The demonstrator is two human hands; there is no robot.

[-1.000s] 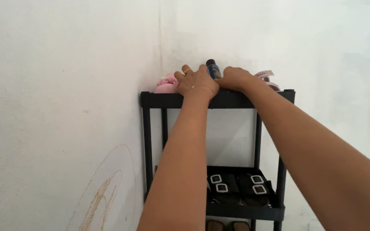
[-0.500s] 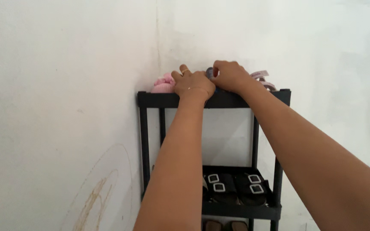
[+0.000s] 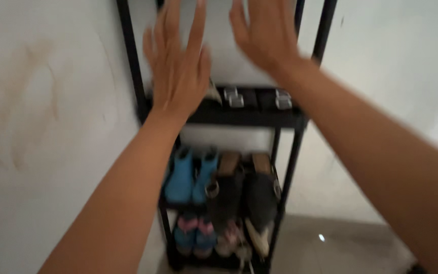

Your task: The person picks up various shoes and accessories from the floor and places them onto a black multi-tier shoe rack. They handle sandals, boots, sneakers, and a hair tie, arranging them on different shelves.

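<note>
- Head view, hands: left hand (image 3: 178,66) and right hand (image 3: 262,30) are both raised in front of the black shoe rack (image 3: 290,152), fingers spread, palms turned away toward the wall. Each grip is released; neither holds anything. The picture is blurred by motion.
- Head view, nearest things: just below and behind the hands is the rack's middle shelf (image 3: 249,117), carrying black sandals with pale buckles (image 3: 257,97). The left hand overlaps that shelf's left end, so it is the nearer one; the right hand sits higher, up and to the right. Contact cannot be told.
- Head view, lower down: blue boots (image 3: 191,175) and dark buckled clogs (image 3: 244,195) stand on the next shelf, toes toward the floor side, well below both hands. Small pink and blue shoes (image 3: 193,236) sit on the lowest shelf.
</note>
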